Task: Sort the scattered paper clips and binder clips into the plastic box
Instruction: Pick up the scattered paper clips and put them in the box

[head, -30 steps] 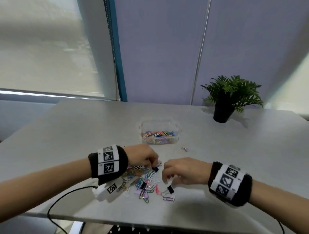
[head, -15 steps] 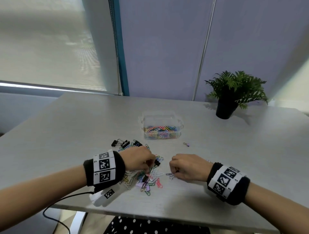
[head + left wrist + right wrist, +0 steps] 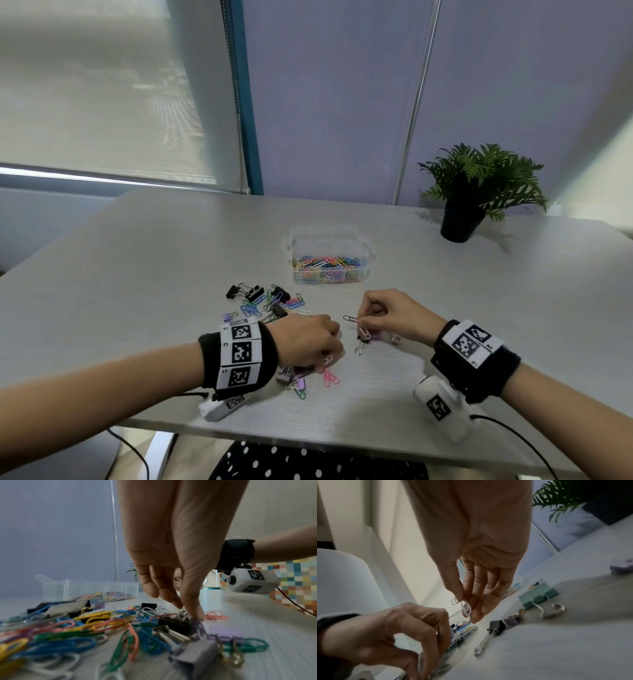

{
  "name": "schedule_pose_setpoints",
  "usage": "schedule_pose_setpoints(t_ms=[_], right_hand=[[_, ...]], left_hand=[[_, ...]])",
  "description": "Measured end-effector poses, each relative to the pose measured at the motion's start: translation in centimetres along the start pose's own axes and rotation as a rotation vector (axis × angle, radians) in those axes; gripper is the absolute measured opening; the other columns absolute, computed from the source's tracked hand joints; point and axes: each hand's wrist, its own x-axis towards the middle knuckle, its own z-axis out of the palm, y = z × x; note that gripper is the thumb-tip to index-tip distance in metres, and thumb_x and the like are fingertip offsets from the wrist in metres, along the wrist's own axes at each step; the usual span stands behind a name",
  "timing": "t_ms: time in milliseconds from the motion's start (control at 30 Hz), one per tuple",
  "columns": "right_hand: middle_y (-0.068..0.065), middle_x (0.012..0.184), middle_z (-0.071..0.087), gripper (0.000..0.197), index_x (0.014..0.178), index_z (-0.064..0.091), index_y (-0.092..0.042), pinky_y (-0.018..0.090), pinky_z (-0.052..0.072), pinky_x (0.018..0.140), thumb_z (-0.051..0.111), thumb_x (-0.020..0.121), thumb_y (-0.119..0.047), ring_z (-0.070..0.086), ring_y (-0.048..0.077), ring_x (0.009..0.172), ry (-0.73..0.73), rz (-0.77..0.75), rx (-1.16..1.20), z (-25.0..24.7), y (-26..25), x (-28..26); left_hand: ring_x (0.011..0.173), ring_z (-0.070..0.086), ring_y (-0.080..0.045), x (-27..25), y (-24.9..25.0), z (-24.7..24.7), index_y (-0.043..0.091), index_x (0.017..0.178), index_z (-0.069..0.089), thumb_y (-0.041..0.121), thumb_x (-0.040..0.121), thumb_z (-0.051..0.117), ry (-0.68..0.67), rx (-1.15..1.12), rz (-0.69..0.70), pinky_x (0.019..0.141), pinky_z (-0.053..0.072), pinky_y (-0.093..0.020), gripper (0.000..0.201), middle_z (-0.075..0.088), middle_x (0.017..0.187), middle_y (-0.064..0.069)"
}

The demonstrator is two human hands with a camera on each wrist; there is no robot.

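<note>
A clear plastic box (image 3: 363,250) at mid-table holds several coloured paper clips. In front of it lies a pile of coloured paper clips (image 3: 255,310) and black binder clips (image 3: 254,293). My left hand (image 3: 327,356) reaches down into the near part of the pile with its fingers curled. In the left wrist view, the left hand (image 3: 187,610) has its thumb tip on a purple paper clip (image 3: 199,626). My right hand (image 3: 359,322) hovers just right of the pile and pinches a few paper clips (image 3: 465,608) between thumb and fingers. Under it lie a black binder clip (image 3: 495,626) and a teal binder clip (image 3: 537,597).
A potted plant (image 3: 462,222) stands at the back right of the grey table (image 3: 137,274). Pink paper clips (image 3: 329,377) and a lilac binder clip (image 3: 301,382) lie near the table's front edge, close to my left wrist. A wall rises behind the table.
My right hand has lifted a little off the table with paper clips pinched in it. My left hand has stayed on the pile. The head view has tilted, so more of the pile shows.
</note>
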Motion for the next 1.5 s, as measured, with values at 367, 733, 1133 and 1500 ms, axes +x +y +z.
schedule_pose_setpoints(t_ms=[367,733,1133,1500], right_hand=[[-0.001,0.067,0.062,0.016,0.083,0.059,-0.016,0.028,0.051,0.059,0.052,0.085,-0.002,0.057,0.013,0.054,-0.078,-0.035,-0.22,2.4,-1.5,-0.2],[0.001,0.093,0.046,0.012,0.087,0.048,-0.012,0.027,0.034,0.071,0.058,0.086,-0.02,0.047,0.02,0.086,-0.053,-0.04,-0.481,7.1,-3.5,-2.8],[0.019,0.106,0.064,0.018,0.075,0.06,-0.008,0.031,0.041,0.071,0.049,0.084,0.001,0.058,0.032,0.1,-0.061,0.071,-0.551,6.1,-3.0,-1.7],[-0.004,0.076,0.05,0.022,0.102,0.06,-0.009,0.019,0.032,0.055,0.065,0.081,-0.013,0.047,0.015,0.079,-0.024,0.047,-0.487,2.9,-1.7,-1.1]], left_hand=[[0.073,0.064,-0.017,-0.3,-4.5,-2.5,0.007,0.1,0.061,0.006,0.09,0.053,0.185,-0.397,-0.183,0.072,0.048,-0.023,0.013,0.072,0.09,-0.008],[0.099,0.059,-0.028,2.0,-1.3,-0.3,0.0,0.101,0.062,0.008,0.085,0.058,0.007,-0.154,-0.066,0.085,0.041,-0.031,0.019,0.066,0.103,-0.017],[0.092,0.063,-0.027,2.7,-0.9,0.0,0.001,0.09,0.066,-0.001,0.081,0.056,-0.038,-0.222,-0.079,0.078,0.045,-0.03,0.014,0.071,0.093,-0.015],[0.073,0.059,-0.016,2.3,-3.4,-2.6,0.006,0.095,0.058,0.003,0.089,0.053,0.026,-0.431,-0.131,0.062,0.043,-0.019,0.009,0.07,0.095,-0.013]])
